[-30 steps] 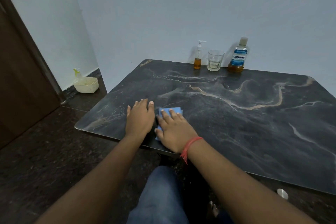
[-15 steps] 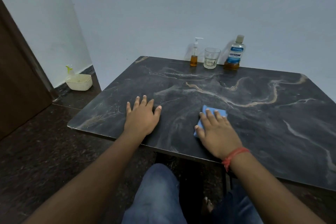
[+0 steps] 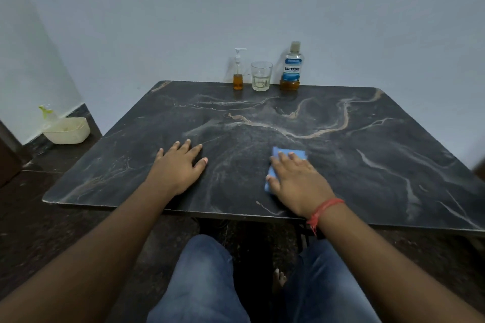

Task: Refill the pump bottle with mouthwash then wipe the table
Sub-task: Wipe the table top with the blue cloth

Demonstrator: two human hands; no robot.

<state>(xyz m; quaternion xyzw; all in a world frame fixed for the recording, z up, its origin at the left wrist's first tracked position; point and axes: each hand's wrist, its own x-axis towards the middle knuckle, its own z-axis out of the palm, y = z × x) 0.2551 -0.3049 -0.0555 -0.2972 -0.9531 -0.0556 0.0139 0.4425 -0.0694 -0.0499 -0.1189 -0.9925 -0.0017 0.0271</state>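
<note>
**Wiping stage: soft cloth, flat palm, easy handling**

Looking at a dark marble-look table (image 3: 341,155) with the blue cloth (image 3: 287,152) lying flat near the front edge, a bit right of centre. Mostly covered by the right hand (image 3: 298,181), fingers straight and spread, pressing down on it rather than pinching or curling round anything. Left hand (image 3: 178,169) also flat and relaxed on the bare tabletop, well apart from the cloth, holding nothing, probably just bracing.

About the cloth: looks thin, soft and light, folded into a small pad. No real need to grab it; flat palm pressure on top should drag it along fine. Smooth polished surface though, so could slide out from under the fingers if pressure gets uneven. Could also bunch up at the leading edge. Keeping fingertips near the front of the pad seems like the safest bet.

Back by the wall, in a row and close together: pump bottle (image 3: 238,71) with amber liquid low down, a glass tumbler (image 3: 261,76), and the mouthwash bottle (image 3: 292,67), cap on. All upright. Refill looks done, judging by that. Glass and bottles tippy and breakable, so worth lifting by the body, not nudging with the cloth, when wiping back there.
</note>
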